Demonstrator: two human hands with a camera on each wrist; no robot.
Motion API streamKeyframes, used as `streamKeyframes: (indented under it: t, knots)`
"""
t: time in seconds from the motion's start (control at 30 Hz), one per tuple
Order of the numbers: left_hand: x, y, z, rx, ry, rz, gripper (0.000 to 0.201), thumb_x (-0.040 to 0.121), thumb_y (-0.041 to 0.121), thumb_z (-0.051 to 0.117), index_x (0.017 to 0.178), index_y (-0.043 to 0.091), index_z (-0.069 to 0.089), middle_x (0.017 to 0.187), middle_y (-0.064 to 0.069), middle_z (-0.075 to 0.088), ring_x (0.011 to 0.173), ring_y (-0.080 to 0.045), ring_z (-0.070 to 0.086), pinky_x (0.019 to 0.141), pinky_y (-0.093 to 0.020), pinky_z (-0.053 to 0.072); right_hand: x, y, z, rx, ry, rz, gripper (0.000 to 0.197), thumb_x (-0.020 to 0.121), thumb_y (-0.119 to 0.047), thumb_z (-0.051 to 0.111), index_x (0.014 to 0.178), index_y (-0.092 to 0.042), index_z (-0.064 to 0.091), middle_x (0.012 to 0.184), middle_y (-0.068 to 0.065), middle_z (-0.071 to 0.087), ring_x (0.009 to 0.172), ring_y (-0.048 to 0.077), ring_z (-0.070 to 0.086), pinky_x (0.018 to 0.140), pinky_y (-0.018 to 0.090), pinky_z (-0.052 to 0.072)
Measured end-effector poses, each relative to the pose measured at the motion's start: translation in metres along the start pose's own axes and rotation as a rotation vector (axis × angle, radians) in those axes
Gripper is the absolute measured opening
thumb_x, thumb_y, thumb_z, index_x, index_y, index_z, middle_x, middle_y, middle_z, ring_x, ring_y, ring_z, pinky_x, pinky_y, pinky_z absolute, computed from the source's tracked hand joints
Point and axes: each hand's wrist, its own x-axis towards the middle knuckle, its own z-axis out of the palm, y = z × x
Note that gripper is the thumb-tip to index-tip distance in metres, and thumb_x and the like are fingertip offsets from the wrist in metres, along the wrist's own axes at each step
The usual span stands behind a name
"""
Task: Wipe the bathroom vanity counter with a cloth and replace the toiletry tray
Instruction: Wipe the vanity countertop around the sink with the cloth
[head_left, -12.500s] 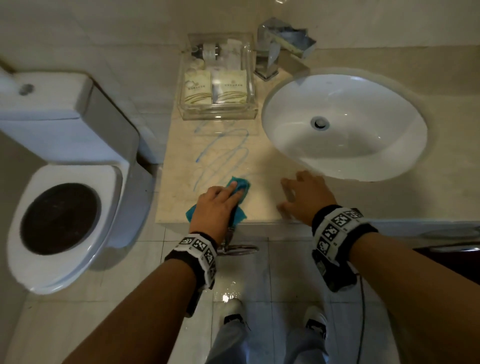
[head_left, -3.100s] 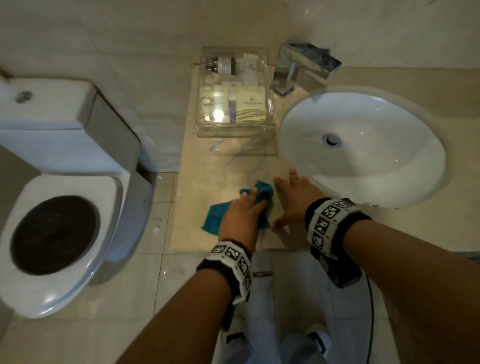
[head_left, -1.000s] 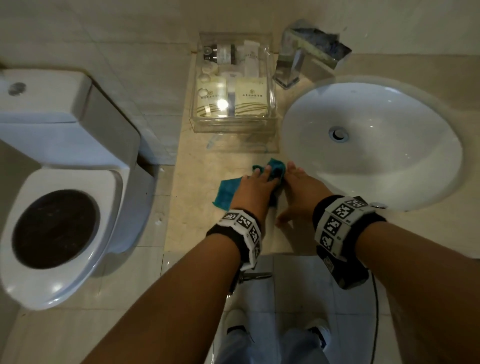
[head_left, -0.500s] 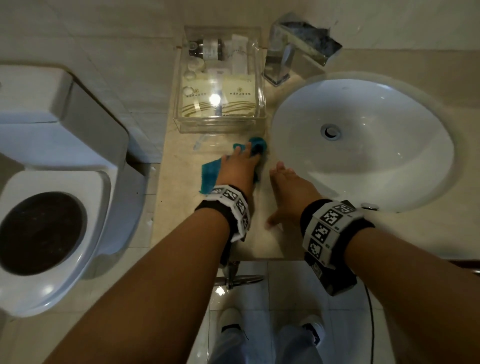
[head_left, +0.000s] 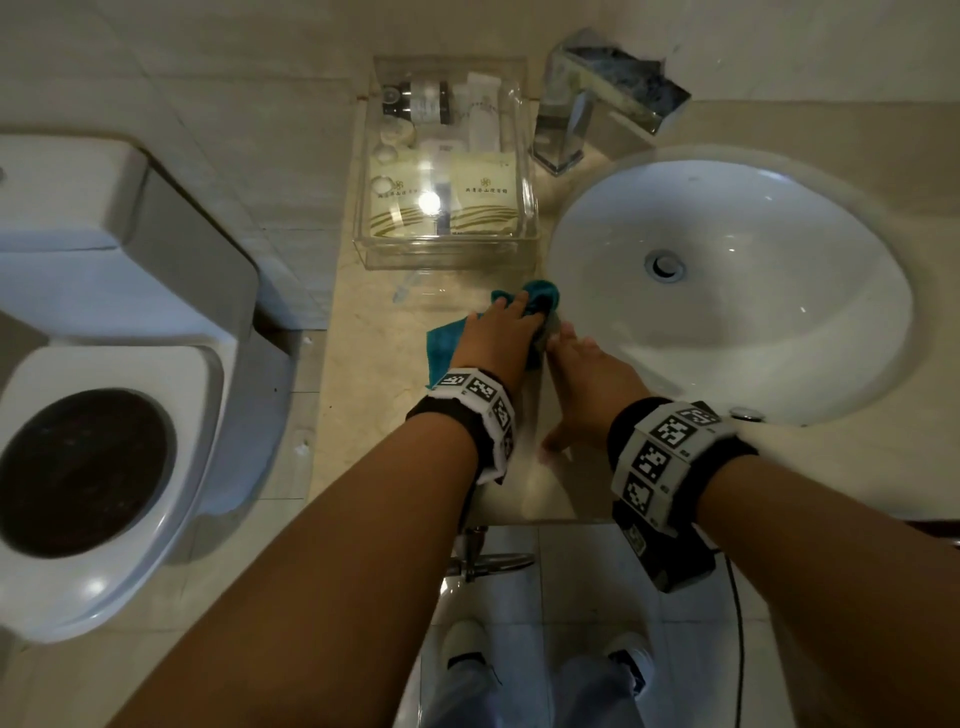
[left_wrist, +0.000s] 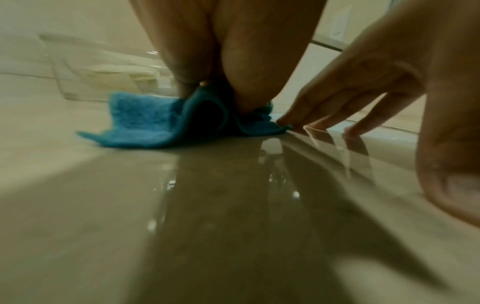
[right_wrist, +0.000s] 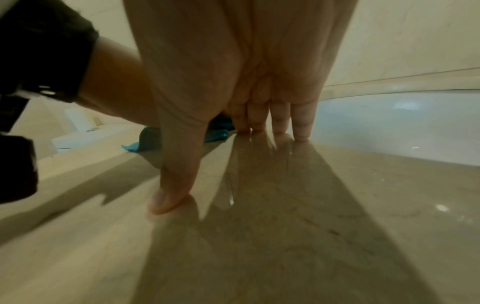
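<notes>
A teal cloth (head_left: 441, 343) lies bunched on the beige vanity counter (head_left: 374, 374), just in front of the clear toiletry tray (head_left: 447, 257). My left hand (head_left: 506, 325) presses down on the cloth with its fingers stretched forward over it. From the left wrist the cloth (left_wrist: 145, 119) folds up under my left hand (left_wrist: 233, 61). My right hand (head_left: 582, 374) rests beside it, fingertips and thumb spread on the wet, glossy counter and holding nothing. Its fingers (right_wrist: 278, 121) touch down at the edge of the cloth (right_wrist: 218, 127). The tray holds sachets and small bottles against the back wall.
The white sink basin (head_left: 779, 338) lies right of my hands, with the chrome faucet (head_left: 597, 104) behind it. A toilet (head_left: 104, 467) stands left of the counter's end. A faint blue streak (head_left: 402, 291) shows on the counter near the tray's front.
Over the last second my left hand pushed the cloth away from me, up near the tray's front. The blue scribbles seen earlier are mostly gone. My right hand stays flat on the counter.
</notes>
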Motion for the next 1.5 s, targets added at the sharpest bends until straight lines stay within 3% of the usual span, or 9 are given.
streamKeyframes:
  t: [0.13,0.27,0.43,0.67,0.83,0.93,1.1,1.27,1.5]
  knots:
    - [-0.022,-0.021,0.004,-0.097,0.085,-0.004,0.059,0.093,0.011,0.052,0.147,0.024,0.03,0.159,0.0,0.015,0.141,-0.023,0.027,0.115,-0.033,0.022,-0.001,-0.002,-0.003,-0.023,-0.007,0.018,0.135,0.054,-0.043,0.087,0.15,-0.013,-0.003,0.159,0.007,-0.007,0.147,0.025,0.005,0.119,0.034,0.015]
    - [-0.052,-0.06,0.01,-0.171,0.208,-0.115,0.057,0.091,0.01,0.053,0.144,0.025,0.037,0.155,-0.002,0.027,0.135,-0.026,0.037,0.111,-0.035,0.031,-0.001,-0.005,-0.004,-0.061,-0.034,0.029,0.136,0.052,-0.043,0.087,0.15,-0.013,-0.003,0.159,0.009,-0.007,0.147,0.027,0.004,0.119,0.038,0.018]
    - [-0.074,-0.086,0.009,-0.209,0.215,-0.246,0.055,0.095,0.009,0.05,0.146,0.023,0.034,0.158,-0.003,0.019,0.137,-0.027,0.034,0.114,-0.035,0.026,0.008,-0.024,-0.009,-0.109,-0.043,-0.075,0.126,0.06,-0.043,0.083,0.148,-0.035,-0.007,0.157,0.003,-0.015,0.145,0.036,-0.007,0.117,0.053,0.018]
    - [-0.056,-0.1,0.0,-0.26,0.184,-0.302,0.058,0.095,0.004,0.048,0.148,0.018,0.029,0.16,-0.005,0.008,0.143,-0.025,0.022,0.115,-0.031,0.017,0.021,-0.034,-0.012,-0.175,-0.113,-0.045,0.124,0.059,-0.053,0.081,0.147,-0.039,-0.006,0.158,0.003,-0.017,0.144,0.041,-0.007,0.116,0.056,0.018]
    - [-0.038,-0.075,-0.005,-0.158,0.07,-0.169,0.064,0.09,0.006,0.055,0.148,0.017,0.03,0.159,-0.01,0.004,0.143,-0.03,0.018,0.115,-0.035,0.02,0.022,-0.035,-0.012,-0.161,-0.099,-0.042,0.124,0.057,-0.054,0.081,0.147,-0.04,-0.003,0.158,0.004,-0.015,0.144,0.041,-0.005,0.117,0.054,0.017]
    - [-0.039,-0.063,0.006,-0.116,0.03,-0.073,0.063,0.093,0.009,0.053,0.149,0.02,0.026,0.16,-0.006,0.005,0.146,-0.026,0.012,0.117,-0.031,0.012,0.022,-0.036,-0.013,-0.164,-0.096,-0.036,0.124,0.056,-0.055,0.081,0.148,-0.038,0.0,0.158,0.004,-0.014,0.144,0.041,-0.003,0.117,0.053,0.017]
    - [-0.036,-0.096,-0.003,-0.275,0.227,-0.185,0.054,0.094,0.008,0.052,0.145,0.018,0.036,0.158,-0.007,0.018,0.142,-0.025,0.025,0.114,-0.026,0.012,0.025,-0.03,-0.01,-0.118,-0.1,-0.044,0.123,0.056,-0.051,0.083,0.147,-0.042,0.0,0.158,0.0,-0.015,0.144,0.039,-0.005,0.115,0.056,0.019]
    - [-0.024,-0.099,-0.014,-0.159,0.153,-0.222,0.065,0.089,0.007,0.059,0.147,0.018,0.033,0.158,-0.01,0.013,0.142,-0.029,0.022,0.114,-0.032,0.018,0.027,-0.029,-0.007,-0.126,-0.084,-0.052,0.124,0.055,-0.05,0.083,0.147,-0.042,0.001,0.158,0.0,-0.014,0.144,0.039,-0.004,0.116,0.055,0.019]
    - [-0.037,-0.032,0.008,-0.061,0.031,-0.031,0.056,0.097,0.016,0.048,0.148,0.02,0.026,0.159,-0.008,0.01,0.145,-0.027,0.016,0.116,-0.035,0.017,0.009,-0.027,-0.003,-0.035,0.017,-0.071,0.109,0.06,-0.05,0.082,0.147,-0.031,0.019,0.16,0.003,-0.003,0.146,0.031,0.004,0.119,0.045,0.015]
